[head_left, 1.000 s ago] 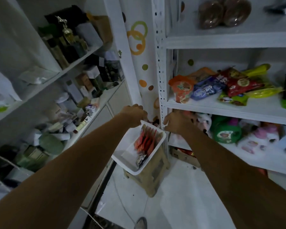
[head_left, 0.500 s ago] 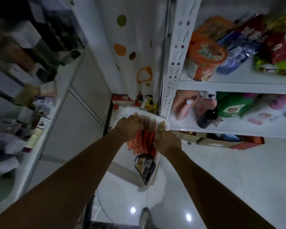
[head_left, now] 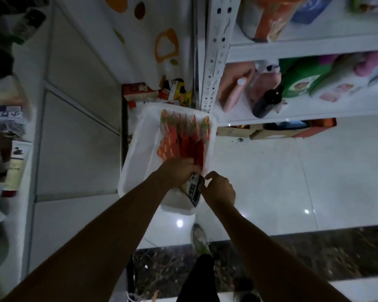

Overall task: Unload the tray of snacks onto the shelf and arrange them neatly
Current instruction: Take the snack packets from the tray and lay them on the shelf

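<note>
Head view: white tray (head_left: 138, 149) below me holds a row of red snack packets (head_left: 183, 140); my left hand (head_left: 179, 171) closes on their near ends, my right hand (head_left: 219, 188) pinches a dark packet (head_left: 194, 188). They look light, thin, crinkly and slippery, so I'd grip the bunch by its edges.

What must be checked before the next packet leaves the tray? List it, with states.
1. Left hand on the red snack packets: ok.
2. Right hand gripping the dark packet: cannot tell; it only touches the edge.
3. White tray steady: cannot tell; its support is hidden.
4. Packets upright in a row: ok.
5. Free space on the lower shelf: not ok where visible; bottles and bags fill it.
</note>
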